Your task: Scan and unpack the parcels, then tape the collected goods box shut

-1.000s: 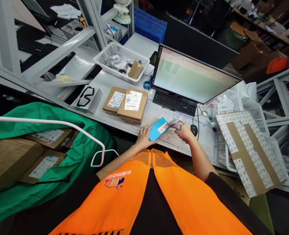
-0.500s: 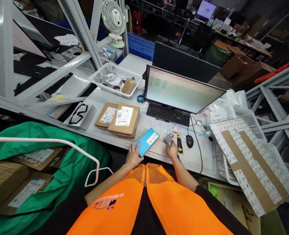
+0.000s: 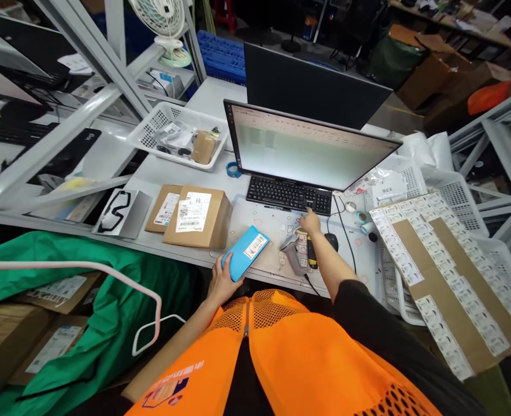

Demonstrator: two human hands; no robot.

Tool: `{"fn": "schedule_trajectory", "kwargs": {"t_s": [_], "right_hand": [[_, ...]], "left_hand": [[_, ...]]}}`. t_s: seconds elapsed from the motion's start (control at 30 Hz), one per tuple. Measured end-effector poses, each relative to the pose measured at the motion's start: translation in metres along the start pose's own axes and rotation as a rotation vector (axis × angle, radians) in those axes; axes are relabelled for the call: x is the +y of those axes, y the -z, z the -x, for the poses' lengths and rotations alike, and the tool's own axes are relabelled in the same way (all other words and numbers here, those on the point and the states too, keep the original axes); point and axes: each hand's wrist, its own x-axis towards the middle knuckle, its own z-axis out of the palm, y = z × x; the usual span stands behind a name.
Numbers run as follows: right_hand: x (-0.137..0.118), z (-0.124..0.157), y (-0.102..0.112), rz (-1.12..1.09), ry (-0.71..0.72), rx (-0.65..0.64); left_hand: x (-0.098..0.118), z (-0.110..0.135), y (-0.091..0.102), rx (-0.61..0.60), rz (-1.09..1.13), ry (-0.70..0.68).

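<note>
My left hand [image 3: 223, 281] grips the near left end of a flat blue package [image 3: 243, 252] with a white printed label, tilted over the desk's front edge. Holding nothing, my right hand [image 3: 311, 222] reaches to the front edge of the black keyboard [image 3: 288, 195], a finger stretched towards its right part. A grey handheld barcode scanner [image 3: 293, 254] lies on the desk mat, just nearer to me. Partly under my right forearm are a yellow-and-black box cutter [image 3: 312, 254] and a black mouse [image 3: 332, 241].
Labelled cardboard boxes [image 3: 203, 219] sit left of the package. Behind them is a white basket [image 3: 138, 138] of small items. A monitor [image 3: 311, 150] stands behind the keyboard. At right, a cardboard sheet of stickers [image 3: 415, 248] leans over white baskets. A green sack [image 3: 121, 277] with boxes stands lower left.
My right hand has let go of the barcode scanner and moved forward to the keyboard. My left hand keeps the blue package. The view has shifted slightly.
</note>
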Motion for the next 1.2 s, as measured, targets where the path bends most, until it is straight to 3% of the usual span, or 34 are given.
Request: {"fn": "schedule_trajectory", "kwargs": {"t_s": [0.17, 0.33, 0.47, 0.63, 0.7, 0.83, 0.97, 1.07, 1.2], "right_hand": [[-0.003, -0.043, 0.002, -0.02, -0.055, -0.063], [-0.009, -0.043, 0.011, -0.031, -0.046, -0.091], [-0.022, 0.001, 0.01, -0.119, 0.07, -0.208], [-0.029, 0.085, -0.001, -0.534, 0.073, -0.688], [-0.028, 0.112, 0.001, -0.603, 0.045, -0.785], [-0.024, 0.154, 0.019, -0.656, 0.022, -0.793], [-0.024, 0.185, 0.035, -0.755, 0.0, -0.64], [-0.03, 0.191, 0.041, -0.983, 0.036, -0.56], [-0.042, 0.188, 0.038, -1.037, 0.021, -0.411]], "left_hand": [[0.001, -0.001, -0.001, 0.0, 0.005, 0.015], [0.001, -0.002, -0.001, 0.018, 0.05, 0.001], [0.003, -0.001, 0.012, 0.058, 0.069, -0.076], [0.014, 0.007, 0.052, -0.056, 0.109, -0.304], [0.022, 0.011, 0.07, -0.125, 0.141, -0.407], [0.036, 0.021, 0.103, -0.217, 0.188, -0.491], [0.038, 0.038, 0.137, -0.239, 0.255, -0.448], [0.029, 0.05, 0.161, -0.019, 0.34, -0.331], [0.006, 0.032, 0.184, 0.707, 0.378, 0.001]]}}
